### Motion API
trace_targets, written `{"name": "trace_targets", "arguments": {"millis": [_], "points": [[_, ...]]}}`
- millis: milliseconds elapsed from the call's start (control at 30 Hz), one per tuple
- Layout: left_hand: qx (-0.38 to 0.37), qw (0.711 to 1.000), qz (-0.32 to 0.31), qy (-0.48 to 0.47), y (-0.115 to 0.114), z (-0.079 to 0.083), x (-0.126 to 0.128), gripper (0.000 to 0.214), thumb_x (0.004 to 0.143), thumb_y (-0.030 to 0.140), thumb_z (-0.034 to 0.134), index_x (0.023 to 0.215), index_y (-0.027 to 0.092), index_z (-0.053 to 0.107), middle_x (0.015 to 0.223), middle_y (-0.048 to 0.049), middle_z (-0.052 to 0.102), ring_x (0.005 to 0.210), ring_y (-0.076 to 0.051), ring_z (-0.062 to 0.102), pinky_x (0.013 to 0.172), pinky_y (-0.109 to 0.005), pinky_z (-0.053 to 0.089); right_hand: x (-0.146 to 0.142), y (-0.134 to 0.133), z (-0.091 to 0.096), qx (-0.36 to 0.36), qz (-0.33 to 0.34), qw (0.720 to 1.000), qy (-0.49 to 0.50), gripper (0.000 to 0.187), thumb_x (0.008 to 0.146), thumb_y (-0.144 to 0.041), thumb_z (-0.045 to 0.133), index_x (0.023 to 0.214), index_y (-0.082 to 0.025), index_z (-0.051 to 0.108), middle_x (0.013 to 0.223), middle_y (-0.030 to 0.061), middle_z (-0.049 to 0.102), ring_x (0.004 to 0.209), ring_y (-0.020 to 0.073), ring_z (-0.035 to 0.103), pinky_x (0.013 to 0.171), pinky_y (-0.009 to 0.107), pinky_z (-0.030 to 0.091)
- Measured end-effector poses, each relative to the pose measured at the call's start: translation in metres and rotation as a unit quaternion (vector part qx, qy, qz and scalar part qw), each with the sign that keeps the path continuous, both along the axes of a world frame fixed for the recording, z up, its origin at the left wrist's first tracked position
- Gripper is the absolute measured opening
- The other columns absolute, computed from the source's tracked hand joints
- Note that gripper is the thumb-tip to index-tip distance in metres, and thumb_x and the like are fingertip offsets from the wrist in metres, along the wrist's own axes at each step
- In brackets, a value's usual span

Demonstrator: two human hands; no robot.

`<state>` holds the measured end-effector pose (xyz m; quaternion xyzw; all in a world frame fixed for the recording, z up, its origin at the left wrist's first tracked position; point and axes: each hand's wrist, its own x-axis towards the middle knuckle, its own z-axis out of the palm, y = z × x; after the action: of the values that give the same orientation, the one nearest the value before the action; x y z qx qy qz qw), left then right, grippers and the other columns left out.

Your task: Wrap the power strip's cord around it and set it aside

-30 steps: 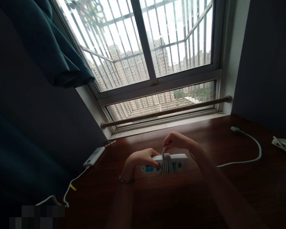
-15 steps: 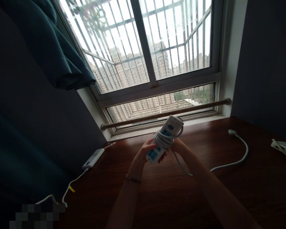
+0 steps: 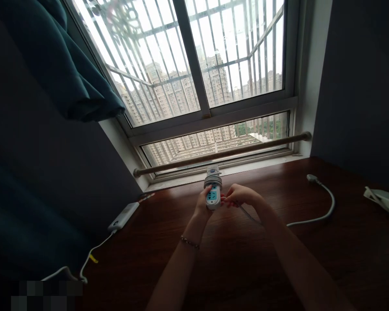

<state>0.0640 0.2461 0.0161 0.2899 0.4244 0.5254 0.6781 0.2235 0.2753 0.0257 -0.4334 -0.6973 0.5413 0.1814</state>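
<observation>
Above the dark brown wooden tabletop (image 3: 246, 268), close to the window sill, we hold a white plastic power strip with blue sockets (image 3: 213, 193) upright. Left grip (image 3: 203, 203) clenched round its lower end, thumb on the socket face. White round cord (image 3: 213, 178) wound in several turns about the strip's upper part. Right grip (image 3: 238, 196) just beside the strip, fingers bunched where the loose run of cord leaves; whether it pinches the cord we cannot tell. Loose run trails right across the tabletop, curving up to the white plug (image 3: 311, 177) lying flat. Far left: a flat white rectangular device (image 3: 123, 216), thin cable attached.
</observation>
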Motion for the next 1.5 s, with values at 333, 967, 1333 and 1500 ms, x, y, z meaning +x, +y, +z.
{"name": "trace_targets", "arguments": {"millis": [333,967,1333,1500], "points": [[0.029,0.979,-0.056,0.192,0.0,0.003,-0.014,0.027,0.07,0.024,0.062,0.086,0.003,0.056,0.071,-0.0148,0.063,0.058,-0.019,0.061,0.052,-0.03,0.05,0.017,-0.002,0.009,0.18,-0.03,0.948,-0.261,0.007,0.063,-0.015,0.063,0.067,-0.009,0.065,0.062,0.0101,0.064,0.06,0.0185,0.061,0.054,0.024,0.044],[0.208,0.55,0.049,0.807,-0.05,0.025,0.022,0.052,0.078,0.057,0.041,0.105,0.013,0.044,0.079,-0.0159,0.064,0.076,-0.032,0.063,0.06,-0.034,0.043,-0.002,-0.032,0.034,0.488,0.005,0.836,-0.252,0.034,0.067,-0.012,0.05,0.101,-0.009,0.05,0.082,0.0128,0.063,0.076,0.0254,0.06,0.059,0.026,0.035],[0.244,0.667,-0.216,0.67,-0.054,0.048,-0.011,0.04,0.068,0.052,0.058,0.084,0.017,0.065,0.068,-0.0046,0.063,0.062,-0.017,0.058,0.056,-0.023,0.041,0.006,-0.037,0.04,0.413,0.081,0.899,-0.124,0.042,0.062,-0.026,0.07,0.094,-0.015,0.046,0.064,-0.0026,0.057,0.055,0.0092,0.051,0.047,0.017,0.03],[0.179,0.741,-0.419,0.494,-0.058,0.075,-0.043,0.038,0.066,0.043,0.065,0.089,0.013,0.067,0.071,-0.0022,0.061,0.061,-0.013,0.052,0.054,-0.021,0.039,-0.003,-0.037,0.039,0.346,0.106,0.928,0.087,0.039,0.057,-0.042,0.074,0.074,-0.014,0.053,0.056,-0.0054,0.047,0.05,0.0062,0.041,0.045,0.017,0.029]]}}
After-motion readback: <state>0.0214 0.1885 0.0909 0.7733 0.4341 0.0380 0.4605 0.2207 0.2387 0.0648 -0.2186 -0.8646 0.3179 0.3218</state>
